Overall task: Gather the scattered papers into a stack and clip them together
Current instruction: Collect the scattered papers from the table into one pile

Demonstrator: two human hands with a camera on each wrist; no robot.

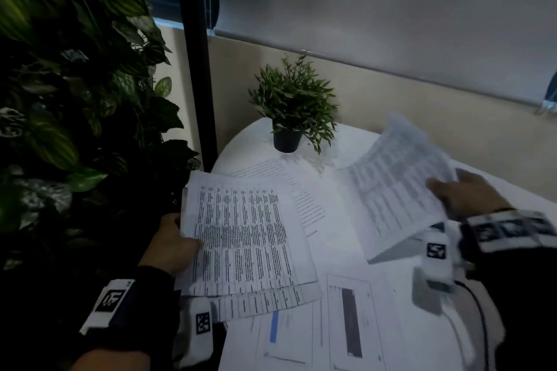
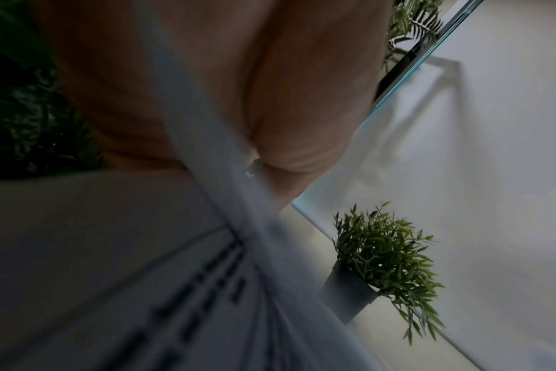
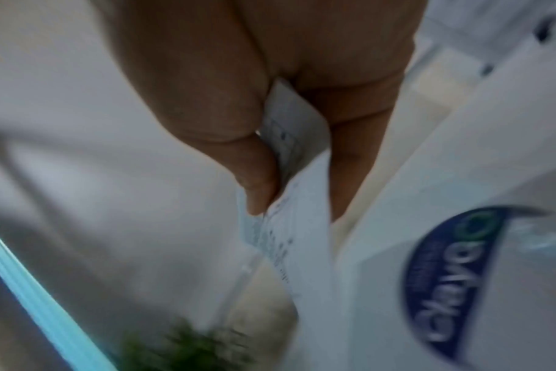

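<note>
My left hand point(image 1: 173, 242) grips the left edge of a few printed table sheets point(image 1: 244, 235), lifted over the white round table point(image 1: 340, 147); its thumb lies on top of the sheets. In the left wrist view the hand point(image 2: 245, 105) pinches the paper edge point(image 2: 207, 140). My right hand point(image 1: 461, 193) pinches another printed sheet point(image 1: 398, 184), raised and curling above the table's right side. The right wrist view shows thumb and fingers point(image 3: 257, 180) clamped on that sheet point(image 3: 302, 226). More papers lie flat: a text page point(image 1: 301, 196) at the centre and chart pages point(image 1: 355, 319) at the front. No clip is visible.
A small potted plant point(image 1: 291, 111) stands at the table's far side. Large dark foliage point(image 1: 60, 99) and a black post point(image 1: 196, 54) crowd the left. A beige wall point(image 1: 422, 117) backs the table. A white item with a blue oval logo point(image 3: 454, 276) appears in the right wrist view.
</note>
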